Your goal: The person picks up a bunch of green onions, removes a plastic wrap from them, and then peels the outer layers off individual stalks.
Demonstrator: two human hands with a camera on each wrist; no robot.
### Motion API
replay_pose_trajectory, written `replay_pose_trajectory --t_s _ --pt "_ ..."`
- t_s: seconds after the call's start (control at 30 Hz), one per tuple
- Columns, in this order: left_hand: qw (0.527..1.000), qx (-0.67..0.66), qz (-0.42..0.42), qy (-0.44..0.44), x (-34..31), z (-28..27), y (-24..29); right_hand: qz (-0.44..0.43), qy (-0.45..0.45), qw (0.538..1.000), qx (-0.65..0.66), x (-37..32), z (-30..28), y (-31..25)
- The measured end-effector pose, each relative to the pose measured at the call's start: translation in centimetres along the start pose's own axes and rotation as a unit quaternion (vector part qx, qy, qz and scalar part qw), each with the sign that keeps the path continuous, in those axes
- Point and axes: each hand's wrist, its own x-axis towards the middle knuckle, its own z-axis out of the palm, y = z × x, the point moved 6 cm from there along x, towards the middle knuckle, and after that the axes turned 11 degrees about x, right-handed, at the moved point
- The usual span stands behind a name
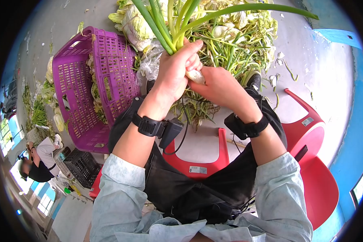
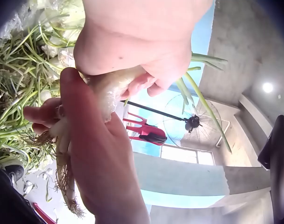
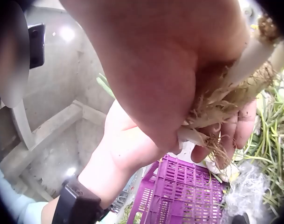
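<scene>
In the head view my left hand grips a bunch of green onions, whose long green leaves fan out above the fist toward the far side. My right hand holds the white lower end of the same bunch, close against the left hand. In the left wrist view the white stems pass between both hands, and stringy roots hang below the right hand's fingers. The right wrist view shows more roots and loose papery skin sticking out beside the right hand's fingers. The palms hide the middle of the stems.
A heap of green onions lies on the floor ahead, with napa cabbages behind it. At left a purple plastic basket stands tilted near clear plastic film. Red chairs are beside and beneath me. Another person sits far left.
</scene>
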Motion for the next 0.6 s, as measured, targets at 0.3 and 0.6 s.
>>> replay_pose_trajectory --t_s 0.3,0.6 --pt "0.998 0.056 0.021 -0.024 -0.2 -0.2 1.1 0.025 -0.1 0.99 0.091 -0.5 0.2 -1.1" --pt "0.999 -0.006 0.001 -0.053 -0.1 -0.3 1.3 0.034 -0.165 0.952 0.256 -0.1 1.5 0.9"
